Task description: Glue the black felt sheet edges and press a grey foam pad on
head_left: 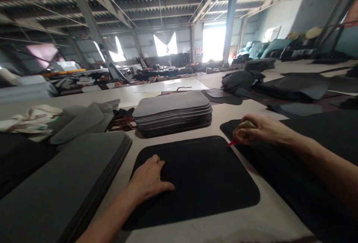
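Observation:
A black panel (192, 179) with rounded corners lies flat on the pale table in front of me. My left hand (149, 179) rests on its left side, thumb stretched out and apart from the fingers, holding nothing. Over the panel's far right corner, my right hand (251, 129) is wrapped round a squeeze bottle (247, 124) with a red nozzle. The nozzle tip points down at the panel's edge; whether it touches cannot be seen. Behind the panel stands a stack of grey rounded sheets (173, 112).
Left of me is a pile of larger grey sheets (69, 172), with crumpled white cloth (36, 120) beyond it. Dark material (279, 172) lies along the right, under my right forearm. A black bundle (242, 81) sits farther back. The table (218, 224) has a pale top.

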Action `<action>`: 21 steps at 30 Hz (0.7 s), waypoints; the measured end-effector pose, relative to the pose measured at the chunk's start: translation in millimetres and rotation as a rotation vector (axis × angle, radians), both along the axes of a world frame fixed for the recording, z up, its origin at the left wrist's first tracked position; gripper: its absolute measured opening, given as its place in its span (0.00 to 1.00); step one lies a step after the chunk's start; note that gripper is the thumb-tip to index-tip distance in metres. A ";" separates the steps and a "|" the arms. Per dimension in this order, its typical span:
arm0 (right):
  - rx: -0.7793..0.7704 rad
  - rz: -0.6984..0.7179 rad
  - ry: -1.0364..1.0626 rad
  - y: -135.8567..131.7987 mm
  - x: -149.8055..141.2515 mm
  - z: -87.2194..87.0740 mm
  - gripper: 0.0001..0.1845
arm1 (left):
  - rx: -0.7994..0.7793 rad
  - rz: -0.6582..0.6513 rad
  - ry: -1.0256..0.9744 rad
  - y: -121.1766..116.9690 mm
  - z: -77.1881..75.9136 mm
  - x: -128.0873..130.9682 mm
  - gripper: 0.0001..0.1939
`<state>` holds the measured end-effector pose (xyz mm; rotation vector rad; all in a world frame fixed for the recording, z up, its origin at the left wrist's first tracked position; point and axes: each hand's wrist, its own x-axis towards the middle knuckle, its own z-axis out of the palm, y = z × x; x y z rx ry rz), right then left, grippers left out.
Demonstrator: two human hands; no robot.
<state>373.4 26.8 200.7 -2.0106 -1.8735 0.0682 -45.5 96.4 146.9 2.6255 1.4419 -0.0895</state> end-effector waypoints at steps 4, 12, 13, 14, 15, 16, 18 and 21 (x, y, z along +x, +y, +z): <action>-0.112 0.011 0.099 -31.5 -1.6 1.0 0.21 | 0.015 0.001 0.026 0.4 -0.8 -0.3 0.39; -0.129 -0.034 0.266 -108.1 -14.6 -8.8 0.21 | 0.009 -0.026 0.074 5.2 -3.3 -0.1 0.43; -0.120 -0.043 0.283 -116.3 -15.9 -10.8 0.22 | 0.010 -0.027 0.078 5.3 -3.4 -0.1 0.43; -0.108 -0.051 0.291 -123.9 -16.9 -12.9 0.22 | 0.011 -0.028 0.083 5.1 -3.4 -0.2 0.44; -0.095 -0.058 0.297 -131.0 -17.7 -15.1 0.22 | 0.014 -0.029 0.086 4.9 -3.5 -0.3 0.44; -0.079 -0.066 0.300 -137.4 -18.3 -17.3 0.23 | 0.017 -0.030 0.089 4.5 -3.7 -0.4 0.44; -0.054 -0.084 0.303 -148.5 -19.3 -21.6 0.24 | 0.025 -0.033 0.091 4.0 -4.2 -0.6 0.45; -0.046 -0.094 0.352 -159.4 -21.8 -28.1 0.24 | 0.033 -0.034 0.089 4.1 -5.1 -0.8 0.45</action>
